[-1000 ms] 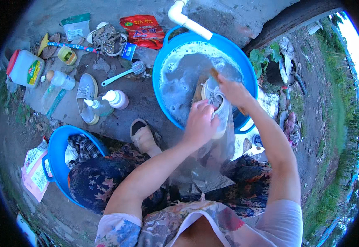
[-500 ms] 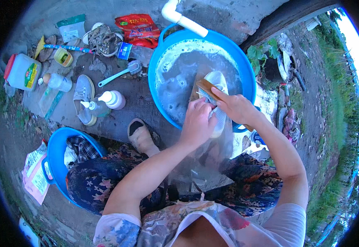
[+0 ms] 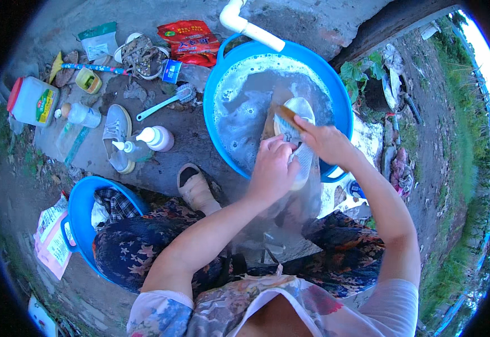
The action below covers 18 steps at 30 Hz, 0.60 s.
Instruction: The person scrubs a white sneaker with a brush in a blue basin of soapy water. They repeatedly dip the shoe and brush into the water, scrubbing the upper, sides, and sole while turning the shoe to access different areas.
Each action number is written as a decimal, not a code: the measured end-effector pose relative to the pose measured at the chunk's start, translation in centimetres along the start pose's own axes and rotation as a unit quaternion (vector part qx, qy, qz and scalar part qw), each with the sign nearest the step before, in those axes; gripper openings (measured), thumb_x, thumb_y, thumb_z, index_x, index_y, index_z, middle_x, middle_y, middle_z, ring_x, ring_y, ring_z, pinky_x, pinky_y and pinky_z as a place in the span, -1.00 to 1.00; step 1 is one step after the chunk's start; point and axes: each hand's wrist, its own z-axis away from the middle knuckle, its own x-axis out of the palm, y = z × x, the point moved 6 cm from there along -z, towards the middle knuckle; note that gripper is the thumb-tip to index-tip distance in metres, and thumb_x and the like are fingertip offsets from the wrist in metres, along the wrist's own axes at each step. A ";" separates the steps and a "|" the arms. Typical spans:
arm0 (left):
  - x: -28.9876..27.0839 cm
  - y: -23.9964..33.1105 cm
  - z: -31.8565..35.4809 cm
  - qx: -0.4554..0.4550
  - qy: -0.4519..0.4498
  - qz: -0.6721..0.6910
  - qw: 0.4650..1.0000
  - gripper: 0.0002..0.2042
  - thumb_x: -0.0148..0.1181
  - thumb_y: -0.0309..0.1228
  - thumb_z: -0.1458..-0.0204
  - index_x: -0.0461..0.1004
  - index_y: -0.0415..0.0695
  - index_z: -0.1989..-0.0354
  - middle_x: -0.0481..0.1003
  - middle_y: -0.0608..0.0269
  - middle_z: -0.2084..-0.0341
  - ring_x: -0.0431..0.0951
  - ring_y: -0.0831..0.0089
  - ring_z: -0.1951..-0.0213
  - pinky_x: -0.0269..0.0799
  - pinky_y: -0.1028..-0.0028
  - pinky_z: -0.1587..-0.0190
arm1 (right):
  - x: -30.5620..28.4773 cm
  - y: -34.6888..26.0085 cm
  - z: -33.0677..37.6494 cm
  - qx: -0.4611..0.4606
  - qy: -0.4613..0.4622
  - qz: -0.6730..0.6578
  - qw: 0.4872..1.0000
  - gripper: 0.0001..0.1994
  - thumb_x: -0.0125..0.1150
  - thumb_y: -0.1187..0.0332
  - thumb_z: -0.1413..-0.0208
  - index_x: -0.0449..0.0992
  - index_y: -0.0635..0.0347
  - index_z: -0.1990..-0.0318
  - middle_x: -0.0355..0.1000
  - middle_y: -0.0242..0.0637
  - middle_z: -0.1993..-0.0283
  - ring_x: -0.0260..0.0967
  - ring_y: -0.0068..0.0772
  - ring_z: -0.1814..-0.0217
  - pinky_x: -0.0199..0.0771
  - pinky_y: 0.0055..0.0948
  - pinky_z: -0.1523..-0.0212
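Note:
A pale sneaker [image 3: 307,154] lies sole-down on a board [image 3: 270,124] inside the large blue tub [image 3: 211,121], its toe pointing away from me. My left hand [image 3: 276,165] is closed at the sneaker's opening, fingers bent around the tongue and lace area. In my right hand [image 3: 329,147] is a wooden scrub brush [image 3: 287,118], held over the front of the upper. The brush is tilted, so some of its pale bristles show against the shoe. Cloudy, sudsy water [image 3: 242,101] surrounds the board.
A grey sneaker [image 3: 117,132], a pump bottle [image 3: 156,138] and a light-blue long-handled brush [image 3: 163,105] stand or lie left of the tub. A smaller blue tub [image 3: 79,210] holds clothes. A white pipe [image 3: 256,32] hangs over the tub's far rim.
The scrub brush has turned in my right hand; its bristle side shows more now, and its far end sits slightly further away. My left hand stays at the sneaker's opening.

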 end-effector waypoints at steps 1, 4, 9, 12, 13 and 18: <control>0.1 0.6 -0.5 0.005 -0.001 0.003 1.000 -0.81 0.10 -0.45 0.11 0.41 -0.28 0.31 0.45 0.03 0.26 0.33 0.02 -0.01 0.21 0.19 -0.08 | -0.4 1.2 -1.7 0.048 0.040 0.003 0.998 -0.53 -0.15 0.14 -0.20 0.15 -0.09 -0.27 0.45 0.15 0.23 0.41 0.19 0.17 0.38 0.01 0.10; 1.2 1.4 -1.7 0.018 0.004 0.019 1.000 -0.81 0.10 -0.45 0.11 0.41 -0.28 0.31 0.45 0.03 0.27 0.33 0.03 -0.01 0.22 0.19 -0.08 | 0.7 6.1 -5.1 0.089 0.119 0.021 0.989 -0.53 -0.15 0.13 -0.20 0.13 -0.08 -0.26 0.46 0.12 0.25 0.43 0.20 0.24 0.41 0.01 0.12; 0.1 0.1 -0.2 0.000 0.017 -0.002 1.000 -0.81 0.10 -0.45 0.11 0.42 -0.28 0.32 0.44 0.02 0.27 0.33 0.04 -0.01 0.22 0.19 -0.08 | 1.0 1.7 -0.4 -0.084 0.028 -0.028 0.996 -0.53 -0.18 0.10 -0.21 0.10 -0.11 -0.27 0.46 0.11 0.22 0.44 0.20 0.26 0.43 0.00 0.13; -0.5 0.2 0.3 -0.002 0.005 -0.008 1.000 -0.81 0.10 -0.45 0.11 0.42 -0.28 0.32 0.45 0.02 0.28 0.33 0.04 0.00 0.22 0.20 -0.07 | 0.7 1.1 0.5 -0.040 0.021 -0.015 0.999 -0.53 -0.19 0.09 -0.21 0.11 -0.12 -0.27 0.45 0.14 0.19 0.43 0.21 0.25 0.43 -0.01 0.12; 0.0 0.5 0.1 0.003 0.004 -0.001 1.000 -0.80 0.10 -0.46 0.12 0.42 -0.28 0.32 0.45 0.03 0.28 0.34 0.04 0.00 0.22 0.20 -0.07 | 0.8 2.6 -1.1 0.022 0.030 -0.010 0.999 -0.53 -0.19 0.09 -0.21 0.11 -0.13 -0.27 0.44 0.14 0.18 0.43 0.21 0.22 0.42 -0.01 0.10; 1.1 0.3 -0.1 0.011 -0.014 -0.001 1.000 -0.85 0.12 -0.47 0.15 0.37 -0.22 0.38 0.45 0.07 0.28 0.35 0.08 0.06 0.26 0.22 0.01 | 1.1 7.8 -7.6 0.105 0.128 -0.043 0.985 -0.55 -0.21 0.10 -0.20 0.20 -0.12 -0.24 0.44 0.09 0.12 0.38 0.09 0.01 0.32 -0.02 -0.04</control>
